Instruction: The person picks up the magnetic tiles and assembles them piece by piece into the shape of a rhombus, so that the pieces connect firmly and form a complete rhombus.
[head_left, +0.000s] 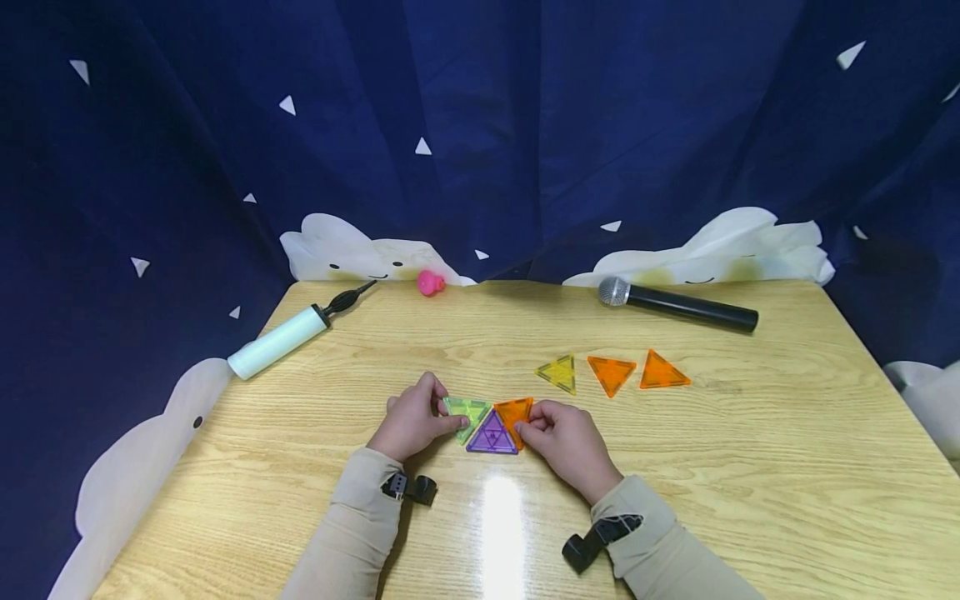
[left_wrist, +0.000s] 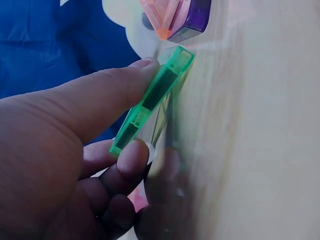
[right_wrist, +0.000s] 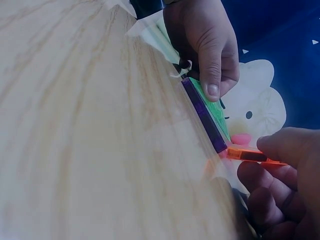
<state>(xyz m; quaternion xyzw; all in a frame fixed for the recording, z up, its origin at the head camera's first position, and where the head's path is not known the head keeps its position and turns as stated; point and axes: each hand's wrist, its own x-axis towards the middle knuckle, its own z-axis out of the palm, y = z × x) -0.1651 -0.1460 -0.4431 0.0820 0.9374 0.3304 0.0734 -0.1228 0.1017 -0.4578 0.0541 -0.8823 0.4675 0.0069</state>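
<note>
In the head view a purple triangular tile (head_left: 492, 435) lies between a green tile (head_left: 474, 410) on its left and an orange tile (head_left: 513, 410) on its right. My left hand (head_left: 414, 419) pinches the green tile by its outer side, thumb on top. The orange one is pinched by my right hand (head_left: 567, 443). The left wrist view shows the green tile (left_wrist: 152, 100) tilted between thumb and fingers of the left hand (left_wrist: 65, 135). Seen from the right wrist, the orange tile (right_wrist: 247, 154) meets a corner of the purple tile (right_wrist: 204, 116).
Behind the hands lie a yellow triangle (head_left: 558, 374) and two orange triangles (head_left: 612, 375), (head_left: 662, 371). Farther back are a black microphone (head_left: 686, 307), a small pink toy (head_left: 430, 283) and a pale blue pump (head_left: 281, 340). A dark blue curtain (head_left: 480, 100) hangs behind the wooden table (head_left: 787, 433).
</note>
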